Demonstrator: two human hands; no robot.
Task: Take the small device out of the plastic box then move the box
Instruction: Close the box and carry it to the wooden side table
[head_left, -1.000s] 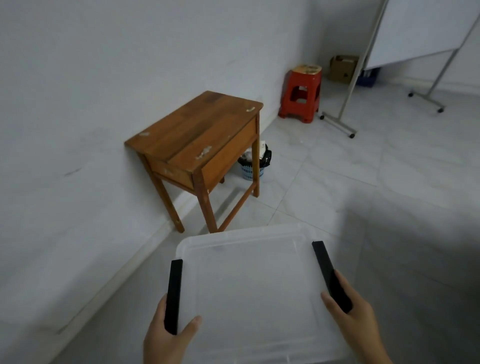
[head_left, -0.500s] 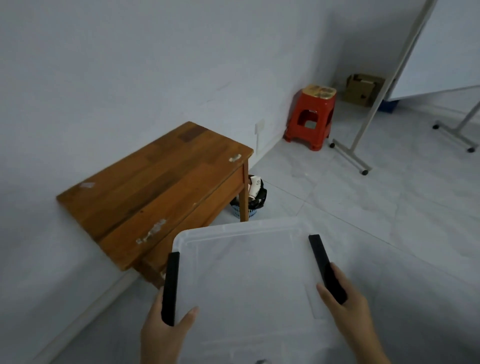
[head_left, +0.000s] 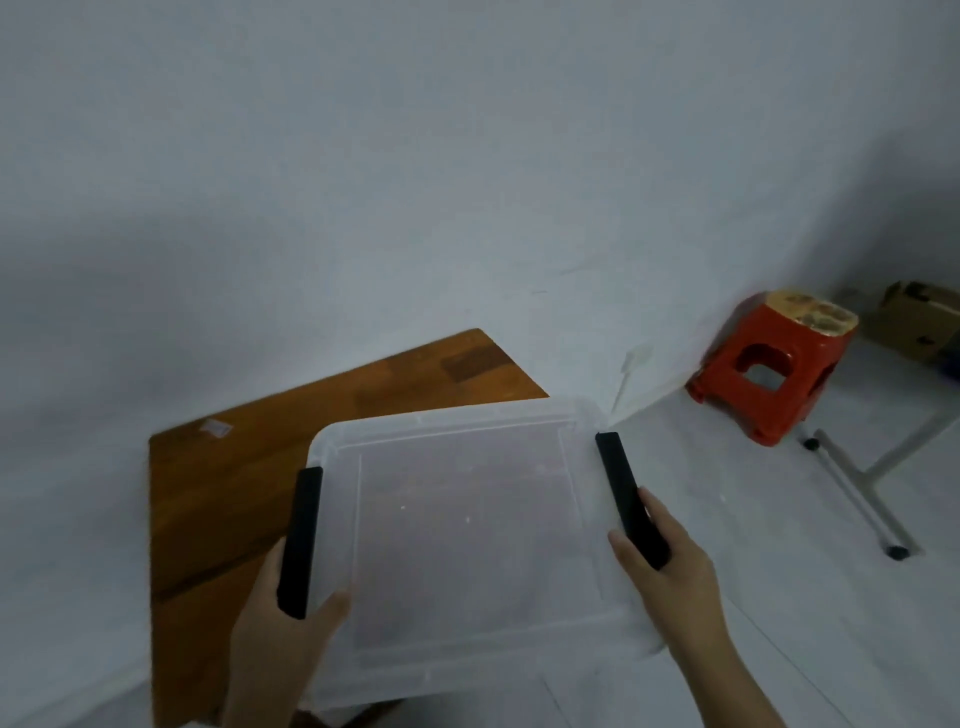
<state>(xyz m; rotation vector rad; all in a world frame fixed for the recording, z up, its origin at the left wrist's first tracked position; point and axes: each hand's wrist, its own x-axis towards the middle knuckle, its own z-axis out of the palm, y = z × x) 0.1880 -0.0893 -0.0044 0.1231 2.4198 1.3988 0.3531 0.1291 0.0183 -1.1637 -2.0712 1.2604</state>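
I hold a translucent plastic box (head_left: 462, 540) with its lid on and a black latch on each side. My left hand (head_left: 280, 639) grips the left black latch, thumb resting on the lid. My right hand (head_left: 670, 566) grips the right black latch. The box hangs over the near right part of the wooden table (head_left: 228, 493); I cannot tell whether it touches the tabletop. Through the cloudy lid no small device shows.
The table stands against a white wall. A red plastic stool (head_left: 769, 364) sits on the tiled floor at the right, with a cardboard box (head_left: 919, 322) behind it. The grey wheeled foot of a whiteboard stand (head_left: 857, 483) lies on the floor at the right.
I have come closer to the table, carrying the box from above the floor to above the tabletop. Both hands keep the same hold on the latches. The basket under the table has dropped out of sight.
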